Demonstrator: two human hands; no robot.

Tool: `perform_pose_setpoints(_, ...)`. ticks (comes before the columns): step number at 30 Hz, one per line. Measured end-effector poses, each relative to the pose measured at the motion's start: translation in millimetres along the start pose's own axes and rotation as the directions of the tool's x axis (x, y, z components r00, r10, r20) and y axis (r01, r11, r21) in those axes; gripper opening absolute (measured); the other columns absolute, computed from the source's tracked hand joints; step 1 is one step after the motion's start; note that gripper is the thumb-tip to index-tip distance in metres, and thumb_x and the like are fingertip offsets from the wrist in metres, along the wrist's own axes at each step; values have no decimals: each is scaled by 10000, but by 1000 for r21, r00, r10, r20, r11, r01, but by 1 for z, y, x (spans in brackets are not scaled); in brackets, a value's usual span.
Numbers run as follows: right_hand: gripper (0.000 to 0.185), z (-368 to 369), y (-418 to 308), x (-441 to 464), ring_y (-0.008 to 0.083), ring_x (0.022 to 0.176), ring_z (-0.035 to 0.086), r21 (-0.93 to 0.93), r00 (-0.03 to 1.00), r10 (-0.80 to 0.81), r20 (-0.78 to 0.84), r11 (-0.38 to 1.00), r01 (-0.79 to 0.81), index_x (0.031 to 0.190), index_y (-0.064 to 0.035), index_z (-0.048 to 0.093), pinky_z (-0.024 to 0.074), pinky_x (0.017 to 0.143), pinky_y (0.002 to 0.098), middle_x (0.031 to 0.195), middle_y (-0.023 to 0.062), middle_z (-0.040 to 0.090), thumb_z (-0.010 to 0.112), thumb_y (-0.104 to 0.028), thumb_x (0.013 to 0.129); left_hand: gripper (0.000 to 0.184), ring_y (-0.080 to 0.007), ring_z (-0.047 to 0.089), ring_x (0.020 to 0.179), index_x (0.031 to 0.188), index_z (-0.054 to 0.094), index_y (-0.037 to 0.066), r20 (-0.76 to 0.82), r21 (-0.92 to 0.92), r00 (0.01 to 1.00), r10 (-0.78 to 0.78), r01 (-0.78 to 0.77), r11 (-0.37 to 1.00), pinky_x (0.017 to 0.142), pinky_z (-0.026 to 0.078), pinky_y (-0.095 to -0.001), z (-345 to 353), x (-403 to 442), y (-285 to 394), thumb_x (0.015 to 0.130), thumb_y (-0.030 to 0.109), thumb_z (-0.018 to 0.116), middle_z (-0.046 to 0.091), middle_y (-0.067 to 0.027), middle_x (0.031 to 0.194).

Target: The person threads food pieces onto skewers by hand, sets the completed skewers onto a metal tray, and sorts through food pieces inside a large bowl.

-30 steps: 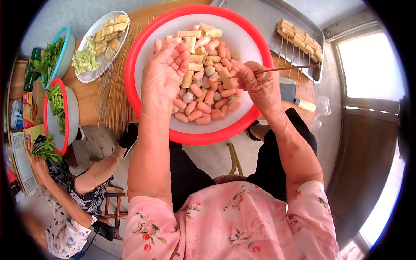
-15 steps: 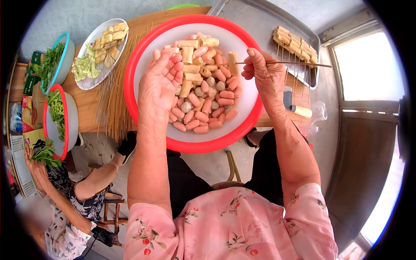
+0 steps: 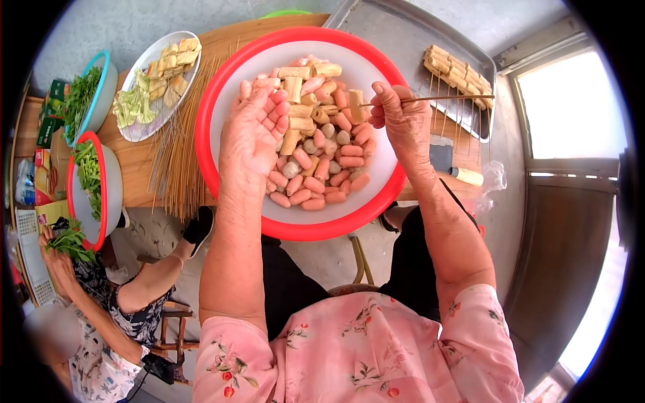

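A white basin with a red rim (image 3: 306, 232) holds small pink sausages (image 3: 314, 184), greyish balls (image 3: 291, 169) and tan rolled pieces (image 3: 300, 111). Over its left part is my left hand (image 3: 254, 131), palm up with fingers loosely curled; no item shows in the palm. My right hand (image 3: 402, 117), at the basin's right side, pinches a thin wooden skewer (image 3: 450, 98). On the skewer's left tip sits one tan roll (image 3: 356, 106), above the sausages.
Loose skewers (image 3: 181, 148) lie left of the basin, near an oval plate (image 3: 138, 134). Filled skewers (image 3: 460, 72) rest on a metal tray (image 3: 403, 33). A cleaver (image 3: 467, 176) lies below it. At left, a seated person's hand (image 3: 59, 258) holds greens beside a red-rimmed bowl (image 3: 113, 181).
Since a second ago, my right hand has drawn slightly right and the roll on the skewer has turned more upright. My left hand has barely moved. The view has shifted a little.
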State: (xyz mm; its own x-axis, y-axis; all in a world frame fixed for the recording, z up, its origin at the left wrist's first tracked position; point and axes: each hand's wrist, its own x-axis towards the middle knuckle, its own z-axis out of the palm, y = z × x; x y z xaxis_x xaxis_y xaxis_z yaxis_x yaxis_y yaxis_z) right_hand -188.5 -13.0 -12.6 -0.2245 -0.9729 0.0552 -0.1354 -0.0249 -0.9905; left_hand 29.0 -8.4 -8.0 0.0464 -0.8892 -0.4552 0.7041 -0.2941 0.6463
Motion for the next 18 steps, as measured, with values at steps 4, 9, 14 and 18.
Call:
perform_pose_setpoints(4, 369, -3, 3, 0, 69, 499, 517, 14, 999, 26, 19, 1000, -26, 672, 6, 605, 424, 474, 223, 526, 17, 544, 664, -312, 851, 274, -140, 596, 834, 1124, 556, 47, 16, 5, 1000, 4, -4, 1000, 740, 491, -270, -1, 2, -2, 879, 161, 607, 623, -65, 942)
perform_pose_setpoints(9, 338, -14, -5, -8, 76, 520, 506, 158, 1000, 0, 3, 987, -1, 690, 8, 610, 418, 507, 220, 567, 20, 558, 654, -280, 861, 225, -134, 604, 748, 1045, 575, 80, -64, 248, 997, 32, -15, 969, 650, 484, -234, 10, -5, -6, 859, 195, 630, 616, -50, 912)
perform_pose_setpoints(14, 320, -34, -32, -25, 86, 570, 513, 122, 993, -91, 73, 989, 82, 718, 12, 617, 420, 564, 229, 600, 18, 562, 643, -268, 871, 259, -137, 595, 791, 1063, 558, 70, -102, 341, 994, 25, 11, 940, 673, 459, -243, 17, -10, -21, 870, 230, 623, 608, -32, 898)
perform_pose_setpoints(18, 274, -36, -41, -35, 103, 627, 545, 180, 970, -218, 106, 964, 197, 763, 15, 626, 446, 639, 253, 645, 36, 594, 614, -227, 890, 341, -121, 563, 893, 1112, 546, 64, -89, 339, 994, -63, 90, 936, 746, 432, -264, 23, -16, -28, 859, 274, 636, 599, -17, 949)
